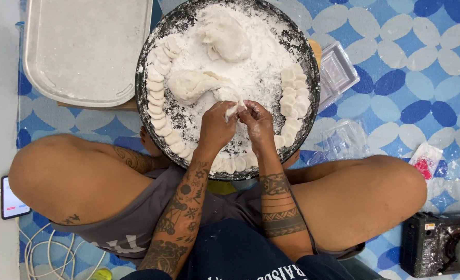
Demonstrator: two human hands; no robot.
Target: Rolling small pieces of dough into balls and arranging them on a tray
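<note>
Below, a blue patterned mat [396,78] covered the floor, and the person sat cross-legged on it. A round dark pan [148,111], dusted all over with white flour, lay between the knees. A pale rectangular tray [85,52] sat just beside the pan, toward the frame's upper left. A black box-shaped device [437,243] stood by one knee, at the frame's lower right. In the pan, 2 large lumps of dough [225,36] rested in the flour, one near the far rim and one nearer the middle. Small shaped dough pieces [157,88] lined both sides of the rim and its near edge, touching one another in rows. A clear plastic lid [336,70] lay beside the pan, by its far edge. A phone [12,199] lay by the other knee, near a loose white cable [38,249]. The left hand [217,127] and the right hand [258,124] were together over the pan, floured, fingertips meeting. Both were pinched on a small bit of dough [233,110], held just above the flour near the middle lump.
</note>
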